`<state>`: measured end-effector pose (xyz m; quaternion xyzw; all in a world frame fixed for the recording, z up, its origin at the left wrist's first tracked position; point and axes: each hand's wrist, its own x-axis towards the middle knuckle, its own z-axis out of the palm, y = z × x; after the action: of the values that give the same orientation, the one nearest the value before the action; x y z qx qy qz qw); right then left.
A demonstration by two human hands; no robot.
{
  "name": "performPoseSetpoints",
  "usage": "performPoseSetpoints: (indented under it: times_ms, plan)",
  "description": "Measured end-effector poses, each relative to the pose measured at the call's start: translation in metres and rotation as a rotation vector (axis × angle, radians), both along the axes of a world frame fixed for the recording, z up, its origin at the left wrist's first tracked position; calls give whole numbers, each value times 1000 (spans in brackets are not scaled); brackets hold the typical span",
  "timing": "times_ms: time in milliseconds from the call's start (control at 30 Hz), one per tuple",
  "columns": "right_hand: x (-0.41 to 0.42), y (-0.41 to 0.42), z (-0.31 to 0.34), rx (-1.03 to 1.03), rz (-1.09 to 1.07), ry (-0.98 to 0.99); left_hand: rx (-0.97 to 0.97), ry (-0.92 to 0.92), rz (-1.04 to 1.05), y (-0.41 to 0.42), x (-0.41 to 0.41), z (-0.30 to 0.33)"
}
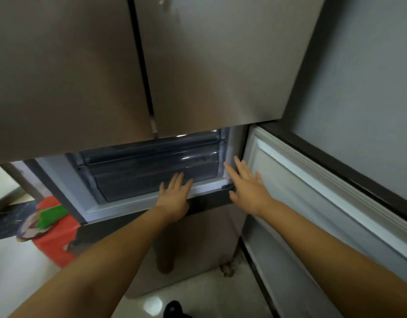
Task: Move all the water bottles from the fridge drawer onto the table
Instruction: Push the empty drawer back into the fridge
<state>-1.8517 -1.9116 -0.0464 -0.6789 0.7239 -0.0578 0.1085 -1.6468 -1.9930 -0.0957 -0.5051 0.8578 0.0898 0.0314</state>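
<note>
Two open hands at the fridge drawer

Both hands reach forward with straight fingers and hold nothing. The left hand [175, 195] touches the dark translucent plastic fridge drawer [152, 173]; the right hand [246, 184] is beside the white-lined open fridge door [312, 191]. Water bottles cannot be seen.

One view only: head cam, worn by the person, wide-angle, looking fwd and steeply down at a fridge [198, 65] from close up, its upper doors filling the top half of the frame w/ strong edge distortion. Both forearms reach out from the bottom corners toward the opened lower compartment [152, 171] at mid-frame; the swung-out door [312, 191] runs down the right side, floor [19, 271] below and at left, so no second view to overlap with
</note>
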Motion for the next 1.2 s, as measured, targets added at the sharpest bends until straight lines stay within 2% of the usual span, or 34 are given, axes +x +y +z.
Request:
performPoseSetpoints:
  times_ms: [67,167,233,300,367,433,500,533,667,933,1100,1200]
  plan:
    - [-12,27,22,-74,-29,-28,-100,132,-67,18,-42,16]
    - [-28,71,59,-309,-78,-59,-258,402,-223,45,-103,49]
    - [-41,100,83,-478,-135,-32,-312,592,-319,63,-138,74]
    - [-62,137,106,-588,-247,41,-328,698,-429,87,-176,98]
    - [-90,172,119,-511,-420,144,-303,668,-576,112,-204,117]
    - [-114,212,120,-220,-670,175,-272,527,-721,135,-225,121]
    - [-122,248,114,20,-815,132,-274,460,-755,148,-236,116]
    - [-122,259,109,47,-827,131,-271,475,-732,151,-236,115]
    - [-109,270,104,9,-795,128,-227,476,-642,159,-232,122]
    - [-44,267,121,147,-722,0,-45,464,-555,183,-180,132]
    - [25,265,131,256,-605,9,-30,344,-551,203,-115,140]
    - [50,270,133,233,-483,-72,-7,254,-548,213,-72,145]
